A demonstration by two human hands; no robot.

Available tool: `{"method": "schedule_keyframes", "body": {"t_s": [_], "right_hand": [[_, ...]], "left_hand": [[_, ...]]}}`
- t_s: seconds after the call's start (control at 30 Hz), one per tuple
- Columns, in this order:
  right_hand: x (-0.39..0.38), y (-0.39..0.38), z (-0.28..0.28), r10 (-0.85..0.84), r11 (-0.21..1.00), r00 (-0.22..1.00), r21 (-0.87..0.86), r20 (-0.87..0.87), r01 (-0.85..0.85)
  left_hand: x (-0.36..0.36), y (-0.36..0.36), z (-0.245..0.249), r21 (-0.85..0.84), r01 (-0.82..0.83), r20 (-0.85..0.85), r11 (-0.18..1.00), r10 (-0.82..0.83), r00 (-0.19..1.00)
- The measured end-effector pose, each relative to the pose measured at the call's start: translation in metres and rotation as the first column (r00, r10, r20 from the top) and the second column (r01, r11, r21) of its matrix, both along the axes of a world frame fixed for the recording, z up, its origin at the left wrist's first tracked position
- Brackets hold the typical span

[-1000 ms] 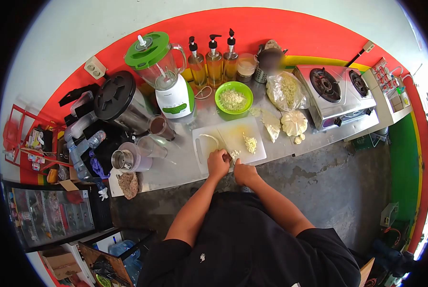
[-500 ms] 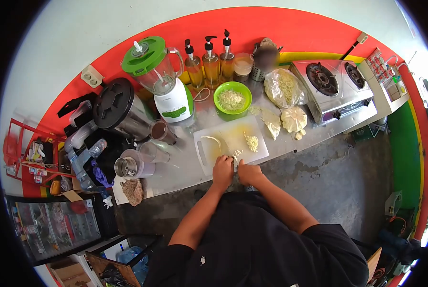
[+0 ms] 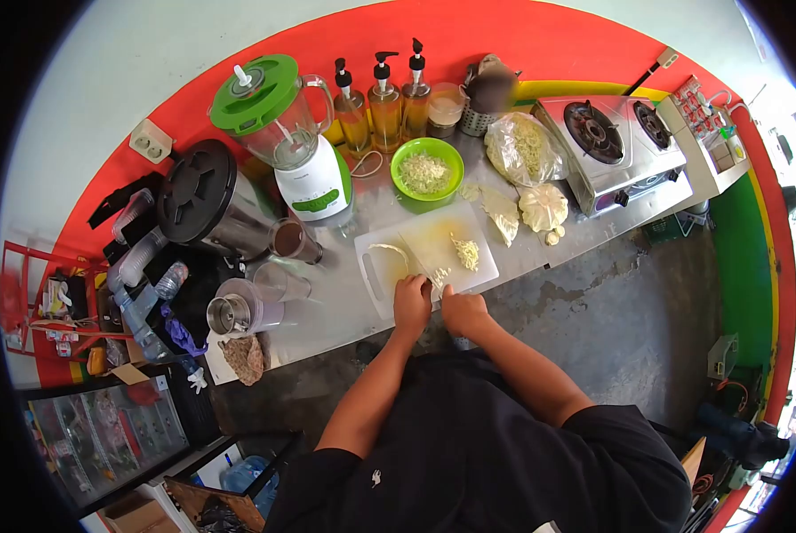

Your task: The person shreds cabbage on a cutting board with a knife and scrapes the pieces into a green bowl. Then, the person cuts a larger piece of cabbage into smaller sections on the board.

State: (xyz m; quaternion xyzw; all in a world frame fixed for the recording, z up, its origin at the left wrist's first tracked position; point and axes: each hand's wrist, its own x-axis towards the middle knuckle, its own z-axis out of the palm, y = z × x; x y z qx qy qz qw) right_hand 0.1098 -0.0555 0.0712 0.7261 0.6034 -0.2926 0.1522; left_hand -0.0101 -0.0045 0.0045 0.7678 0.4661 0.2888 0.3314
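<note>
My left hand (image 3: 412, 302) rests closed at the near edge of the white cutting board (image 3: 382, 304), its fingers pressed on something too small to make out. Close to its right, my right hand (image 3: 462, 311) is closed, and what it grips is hidden under the fingers. Small chopped pale pieces (image 3: 440, 277) lie just beyond my hands. A larger chopped pile (image 3: 465, 253) sits at the board's right, and a thin pale strip (image 3: 389, 249) curves on its left part. Behind the board stands a green bowl (image 3: 456, 182) of chopped pale pieces.
A blender (image 3: 313, 182), pump bottles (image 3: 385, 115) and a gas stove (image 3: 607, 142) line the back. Bagged pale shreds (image 3: 524, 147) and a garlic-like bundle (image 3: 543, 207) lie right. Left are a dark-lidded container (image 3: 198, 191), cups (image 3: 296, 242) and a stone-like piece (image 3: 243, 359).
The whole view has shifted slightly, with the counter items a little higher and further left. My hands stay close together at the board's near edge.
</note>
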Motion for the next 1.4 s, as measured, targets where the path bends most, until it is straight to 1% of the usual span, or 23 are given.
{"method": "schedule_keyframes", "body": {"t_s": [0.07, 0.1, 0.17, 0.2, 0.27, 0.3, 0.37, 0.43, 0.5, 0.57, 0.6, 0.67, 0.8, 0.83, 0.87, 0.97, 1.07, 1.1, 1.17, 1.2, 1.27, 1.37, 1.4], "right_hand": [[-0.01, -0.007, 0.0, -0.033, 0.999, 0.999, 0.012, 0.022, 0.033], [-0.012, -0.005, -0.005, -0.025, 1.0, 0.999, 0.014, 0.031, 0.025], [-0.014, -0.004, -0.024, -0.114, 0.987, 0.993, 0.113, 0.023, 0.111], [-0.012, -0.004, -0.026, -0.113, 0.988, 0.993, 0.107, 0.027, 0.109], [-0.002, -0.008, -0.03, -0.134, 0.974, 0.991, 0.183, -0.027, 0.136], [0.003, -0.013, -0.029, -0.139, 0.975, 0.99, 0.174, -0.021, 0.14], [0.017, -0.016, -0.024, -0.078, 0.99, 0.997, 0.12, 0.001, 0.077], [0.034, -0.017, -0.028, -0.082, 0.982, 0.995, 0.172, 0.053, 0.072], [0.039, -0.02, -0.031, -0.101, 0.974, 0.991, 0.21, 0.085, 0.081], [0.043, -0.016, -0.023, -0.231, 0.95, 0.967, 0.24, 0.109, 0.2], [0.041, -0.016, -0.014, -0.239, 0.947, 0.965, 0.247, 0.11, 0.206], [0.032, -0.022, -0.001, -0.177, 0.964, 0.982, 0.213, 0.068, 0.159], [0.033, -0.039, -0.025, -0.172, 0.97, 0.984, 0.182, 0.038, 0.162], [0.036, -0.041, -0.026, -0.179, 0.957, 0.984, 0.235, 0.024, 0.168], [0.039, -0.042, -0.028, -0.186, 0.941, 0.982, 0.29, 0.008, 0.176], [0.049, -0.046, -0.04, -0.163, 0.93, 0.987, 0.332, -0.007, 0.156], [0.053, -0.041, -0.027, -0.202, 0.926, 0.971, 0.298, -0.127, 0.232], [0.056, -0.042, -0.025, -0.203, 0.924, 0.97, 0.3, -0.135, 0.235], [0.06, -0.044, -0.024, -0.068, 0.951, 0.983, 0.286, -0.172, 0.116], [0.063, -0.043, -0.028, -0.072, 0.951, 0.981, 0.284, -0.183, 0.123], [0.069, -0.044, -0.035, -0.166, 0.928, 0.973, 0.308, -0.158, 0.208], [0.071, -0.038, -0.035, -0.219, 0.908, 0.964, 0.33, -0.151, 0.258], [0.068, -0.04, -0.026, -0.183, 0.91, 0.969, 0.344, -0.166, 0.231]], "left_hand": [[0.001, 0.004, -0.007, -0.019, -0.016, -0.001, 1.0, 0.016, 1.0], [0.0, 0.004, -0.013, -0.039, -0.028, 0.043, 0.999, 0.029, 0.999], [-0.001, 0.005, -0.014, -0.066, -0.041, 0.091, 0.997, 0.047, 0.995], [-0.003, 0.005, -0.011, -0.097, -0.022, 0.102, 0.995, 0.032, 0.994], [-0.005, 0.004, -0.006, -0.141, 0.002, 0.116, 0.99, 0.014, 0.993], [-0.006, 0.004, -0.006, -0.136, 0.01, 0.112, 0.991, 0.006, 0.994], [-0.002, 0.003, -0.004, -0.123, 0.014, 0.122, 0.992, 0.001, 0.993], [-0.001, 0.004, -0.006, -0.163, -0.013, 0.11, 0.987, 0.031, 0.993], [-0.002, 0.006, -0.008, -0.127, 0.003, 0.101, 0.992, 0.01, 0.995], [-0.002, 0.009, -0.008, -0.085, 0.035, 0.091, 0.996, -0.027, 0.995], [-0.001, 0.009, -0.013, -0.098, 0.024, 0.094, 0.995, -0.014, 0.995], [0.001, 0.007, -0.016, -0.117, 0.011, 0.092, 0.993, 0.0, 0.996], [-0.004, 0.005, -0.016, -0.156, 0.021, 0.154, 0.988, 0.003, 0.988], [-0.004, 0.006, -0.014, -0.158, 0.043, 0.188, 0.987, -0.013, 0.982], [-0.005, 0.005, -0.014, -0.123, 0.029, 0.177, 0.992, -0.006, 0.984], [-0.006, 0.001, -0.008, -0.078, 0.019, 0.119, 0.997, -0.01, 0.993], [0.003, -0.001, 0.002, -0.056, -0.033, 0.062, 0.998, 0.036, 0.997], [0.006, 0.0, 0.002, -0.051, -0.032, 0.055, 0.998, 0.035, 0.998], [0.013, 0.003, 0.0, -0.124, -0.062, -0.007, 0.99, 0.062, 0.998], [0.017, 0.003, 0.001, -0.124, -0.06, -0.017, 0.99, 0.058, 0.998], [0.025, -0.001, 0.002, 0.055, -0.059, -0.03, 0.997, 0.061, 0.998], [0.033, -0.004, 0.008, 0.074, -0.015, -0.048, 0.997, 0.019, 0.999], [0.035, -0.004, 0.012, 0.058, -0.002, -0.072, 0.998, 0.006, 0.997]]}}
